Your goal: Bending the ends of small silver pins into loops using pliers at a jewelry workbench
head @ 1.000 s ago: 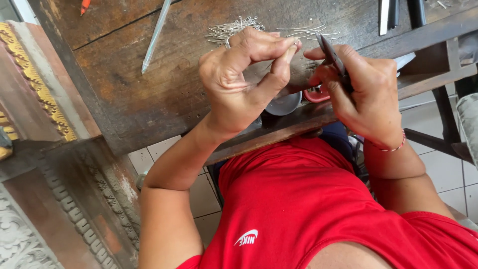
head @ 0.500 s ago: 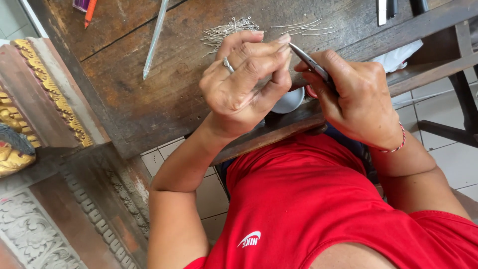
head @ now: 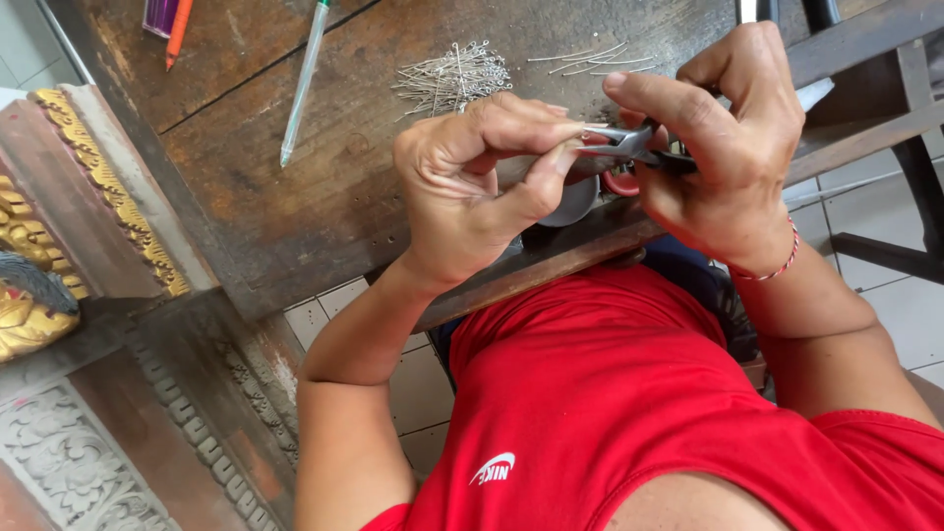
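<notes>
right hand (head: 733, 147) grips small metal pliers (head: 629, 146), fingers curled round handles, over edge of worn wooden table (head: 324, 187). left hand (head: 482, 187) meets plier tips, thumb and fingers pinched narrow on something too small to make out. heap of metal pins (head: 454, 77) lies on table just beyond hands. green pen (head: 302, 79) farther left.

Whatever the left hand (head: 482, 187) pinches against the pliers (head: 629, 146) is too small to tell, the right hand (head: 723, 147) covers the pliers' handles, the far picture edge cuts off the dark tool handles (head: 777, 10), and both hands hide the round dish (head: 575, 202) on the near table edge.
</notes>
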